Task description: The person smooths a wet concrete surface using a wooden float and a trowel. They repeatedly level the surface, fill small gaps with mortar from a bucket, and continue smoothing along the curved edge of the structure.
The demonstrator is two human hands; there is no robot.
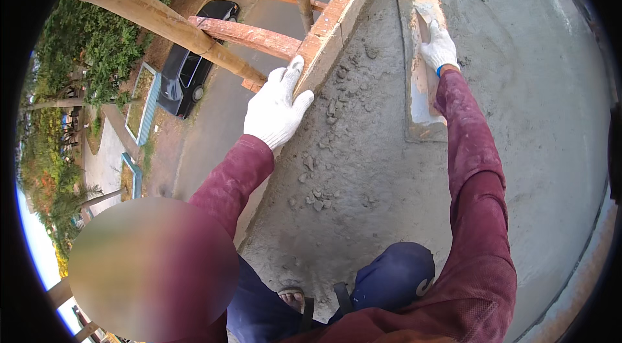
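My right hand (440,50), in a white knit glove, is closed round the upright handle of a long hand float (422,93). Its flat blade, light wood-coloured and smeared with cement, lies on wet grey mortar (382,168). To the left, my gloved left hand (275,108) straddles the raised wooden edge board (337,15), thumb on the inner side and fingers over the top and outer side. Some of those fingertips are hidden.
Loose mortar crumbs (317,199) lie along the board. Beyond it, a bamboo pole (155,12) and reddish timber braces (246,37) stand over a drop. Far below are a road and a black car (188,74). My bent knee (395,278) and sandalled foot (293,299) are on the slab.
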